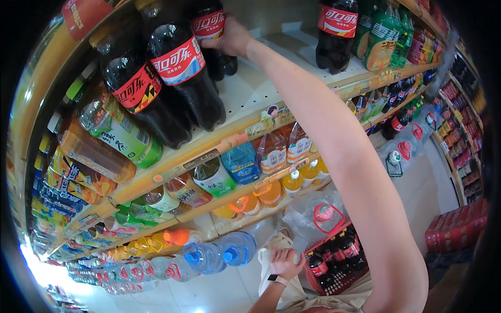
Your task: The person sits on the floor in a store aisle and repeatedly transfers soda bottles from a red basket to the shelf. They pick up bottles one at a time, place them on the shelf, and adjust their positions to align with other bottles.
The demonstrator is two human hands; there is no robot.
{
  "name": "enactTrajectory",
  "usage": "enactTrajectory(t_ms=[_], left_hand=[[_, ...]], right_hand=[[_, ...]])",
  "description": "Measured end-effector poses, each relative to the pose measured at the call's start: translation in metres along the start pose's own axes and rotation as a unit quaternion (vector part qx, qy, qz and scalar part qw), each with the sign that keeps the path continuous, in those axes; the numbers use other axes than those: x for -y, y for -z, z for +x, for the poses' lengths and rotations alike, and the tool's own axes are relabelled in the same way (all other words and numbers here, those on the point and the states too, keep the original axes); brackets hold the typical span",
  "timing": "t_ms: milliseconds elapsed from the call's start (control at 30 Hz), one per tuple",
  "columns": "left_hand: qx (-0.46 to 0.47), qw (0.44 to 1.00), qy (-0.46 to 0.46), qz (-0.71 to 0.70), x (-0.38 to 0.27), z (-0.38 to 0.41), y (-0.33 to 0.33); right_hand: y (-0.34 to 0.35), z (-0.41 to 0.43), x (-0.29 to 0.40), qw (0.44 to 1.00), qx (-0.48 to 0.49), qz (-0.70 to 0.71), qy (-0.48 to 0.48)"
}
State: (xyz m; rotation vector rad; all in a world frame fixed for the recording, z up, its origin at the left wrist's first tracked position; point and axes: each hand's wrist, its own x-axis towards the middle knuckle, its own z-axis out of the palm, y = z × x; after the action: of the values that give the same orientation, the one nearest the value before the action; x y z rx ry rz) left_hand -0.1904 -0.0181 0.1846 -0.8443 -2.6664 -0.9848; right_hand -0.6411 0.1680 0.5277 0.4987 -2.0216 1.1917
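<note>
My right hand [231, 39] reaches up to the top shelf and is closed around the label area of a dark Coca-Cola bottle [209, 24]. Two more large Coca-Cola bottles with red labels, one nearer [178, 62] and one to its left [137, 90], stand in front of it. Another Coca-Cola bottle [336, 35] stands apart farther right on that shelf. My left hand [283, 263], with a watch at the wrist, rests on the knee of my light trousers, fingers somewhat apart. Beside the knee is a red plastic crate [344, 279] holding several cola bottles.
Green Sprite bottles [381, 39] stand at the right of the top shelf [258, 94]; tea bottles [117, 125] at its left. Lower shelves hold more drinks. Large water jugs [235, 248] line the floor. A clear jug with a red handle [325, 215] touches the crate; red cartons [456, 227] lie right.
</note>
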Motion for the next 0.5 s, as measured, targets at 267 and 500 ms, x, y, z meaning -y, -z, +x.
enactTrajectory(t_ms=[267,500], left_hand=[[0.006,1.0,0.002,0.019,0.0,-0.001,0.005],[0.006,0.999,-0.013,0.033,0.006,-0.003,0.003]], right_hand=[[-0.002,0.0,0.009,0.998,0.051,0.024,-0.026],[0.017,-0.034,0.039,0.986,-0.003,-0.113,-0.122]])
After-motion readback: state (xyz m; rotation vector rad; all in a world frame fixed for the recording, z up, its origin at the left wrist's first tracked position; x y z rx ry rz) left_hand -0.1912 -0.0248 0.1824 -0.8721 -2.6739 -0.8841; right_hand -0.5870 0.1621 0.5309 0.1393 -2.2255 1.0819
